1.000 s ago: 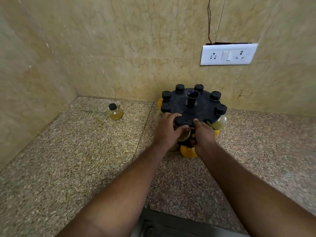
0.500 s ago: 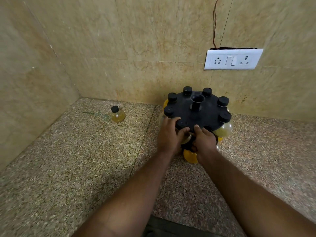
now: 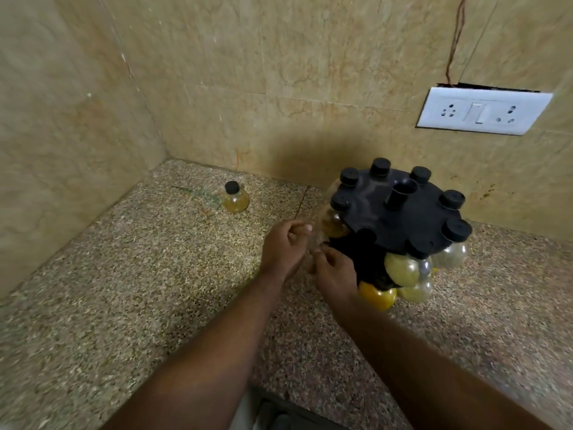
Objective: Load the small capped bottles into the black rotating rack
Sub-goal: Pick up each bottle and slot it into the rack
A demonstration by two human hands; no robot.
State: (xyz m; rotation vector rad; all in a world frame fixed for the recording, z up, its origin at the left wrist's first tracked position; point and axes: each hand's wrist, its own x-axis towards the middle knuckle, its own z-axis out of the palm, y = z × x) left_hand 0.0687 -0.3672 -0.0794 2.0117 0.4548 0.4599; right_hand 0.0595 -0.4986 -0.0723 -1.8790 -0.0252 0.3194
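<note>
Head view looks down on a speckled granite countertop [image 3: 124, 305] set into a corner of beige, marble-patterned walls [image 3: 279, 72]. One white switch plate [image 3: 483, 111] is fixed to the back wall at the right, with a thin brown wire [image 3: 455, 41] running up from its top edge. One black rack [image 3: 400, 218] stands on the counter near the back wall, below and left of the plate. It has a round flat top disc with a short open tube [image 3: 400, 193] rising from its middle. Six black caps [image 3: 380, 166] stand plainly above the disc's rim; a seventh at the near edge is too hidden to be sure of. Round-bellied clear bottles [image 3: 403, 268] with pale yellow fill hang under the disc, at least five bellies showing, and the lowest, an orange bottle [image 3: 376, 294], is a deeper colour. One loose bottle [image 3: 235, 200], amber with a black cap, stands upright well to the left of the rack, near the corner. The left hand [image 3: 283, 246] and the right hand [image 3: 336, 271] are close together at the rack's near-left side, both with fingers curled. The right is against the rack's dark lower part. Blur makes it impossible to tell whether either hand grips anything.
</note>
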